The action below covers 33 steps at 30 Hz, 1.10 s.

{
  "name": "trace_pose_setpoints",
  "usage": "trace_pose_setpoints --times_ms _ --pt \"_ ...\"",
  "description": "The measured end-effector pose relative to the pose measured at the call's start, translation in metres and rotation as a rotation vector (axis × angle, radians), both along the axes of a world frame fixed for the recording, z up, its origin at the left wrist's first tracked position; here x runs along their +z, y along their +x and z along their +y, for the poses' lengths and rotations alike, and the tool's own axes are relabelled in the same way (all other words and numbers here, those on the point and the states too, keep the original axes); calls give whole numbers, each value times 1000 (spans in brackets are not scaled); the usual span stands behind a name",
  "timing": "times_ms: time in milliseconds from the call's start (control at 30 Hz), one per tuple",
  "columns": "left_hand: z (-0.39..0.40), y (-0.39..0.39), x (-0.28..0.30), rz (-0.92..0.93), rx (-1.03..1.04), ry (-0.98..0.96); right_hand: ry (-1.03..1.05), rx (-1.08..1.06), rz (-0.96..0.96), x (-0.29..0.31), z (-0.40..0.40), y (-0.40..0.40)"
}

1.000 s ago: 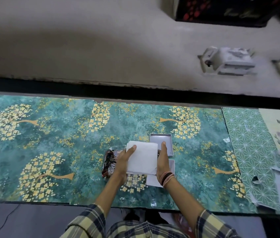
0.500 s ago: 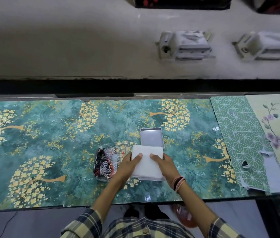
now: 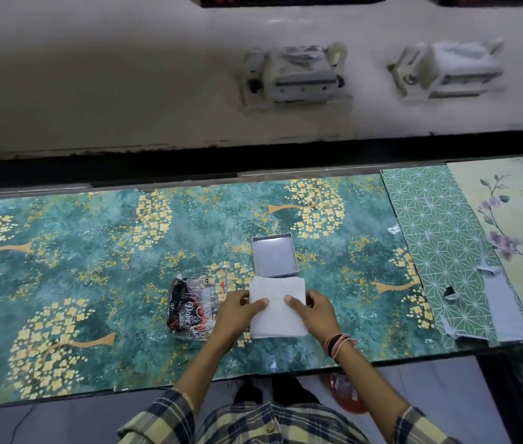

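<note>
Head view, looking down on a table (image 3: 77,267) covered in teal print with gold trees; a white folded tissue (image 3: 277,315) sits near front-centre, held at both side edges; left hand (image 3: 237,312) pinches the left edge, thumb laid on top, other fingers curled at or under the edge; right hand (image 3: 316,310) does the same on the right edge, thumb on top and pointing inward; the two thumbs are near each other, not touching; whether the tissue lies flat on the table or is lifted slightly I cannot tell, as its underside is hidden; a grey shallow tray (image 3: 274,256), open side up, is just behind the tissue, whose far edge meets or overlaps the tray's near rim; a crinkled clear packet (image 3: 189,309) with dark and red print lies just left of the left hand, partly under it; bands (image 3: 338,342) circle the right wrist; a green patterned sheet (image 3: 436,238) covers the table's right end.
</note>
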<state>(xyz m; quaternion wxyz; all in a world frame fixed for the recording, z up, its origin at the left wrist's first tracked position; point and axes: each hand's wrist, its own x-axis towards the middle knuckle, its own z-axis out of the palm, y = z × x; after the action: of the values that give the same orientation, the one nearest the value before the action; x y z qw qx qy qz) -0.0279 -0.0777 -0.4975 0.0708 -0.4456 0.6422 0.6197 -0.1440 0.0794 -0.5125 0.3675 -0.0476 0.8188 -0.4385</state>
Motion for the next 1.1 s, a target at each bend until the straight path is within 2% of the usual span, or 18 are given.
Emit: trace_pose_setpoints --times_ms 200,333,433,500,567,633,700,933,1100 --pt "4 1 -3 24 17 -74 64 15 116 0 0 4" --pt "6 5 -9 -3 -49 -225 111 39 186 -3 5 3" --pt "6 9 -14 106 -261 -497 150 259 474 3 16 0" --pt "5 10 -12 175 -468 -634 160 533 644 11 19 -1" --pt "7 7 -11 172 -699 -704 210 779 717 11 18 1" --pt "10 4 -16 95 -898 -771 270 914 743 6 15 3" --pt "11 0 -22 40 -968 -820 314 963 738 -1 12 2" --pt "17 -7 -36 -45 -998 -908 441 1005 732 -18 5 0" --pt "17 -11 -46 -116 -993 -842 560 1004 738 -28 -4 9"
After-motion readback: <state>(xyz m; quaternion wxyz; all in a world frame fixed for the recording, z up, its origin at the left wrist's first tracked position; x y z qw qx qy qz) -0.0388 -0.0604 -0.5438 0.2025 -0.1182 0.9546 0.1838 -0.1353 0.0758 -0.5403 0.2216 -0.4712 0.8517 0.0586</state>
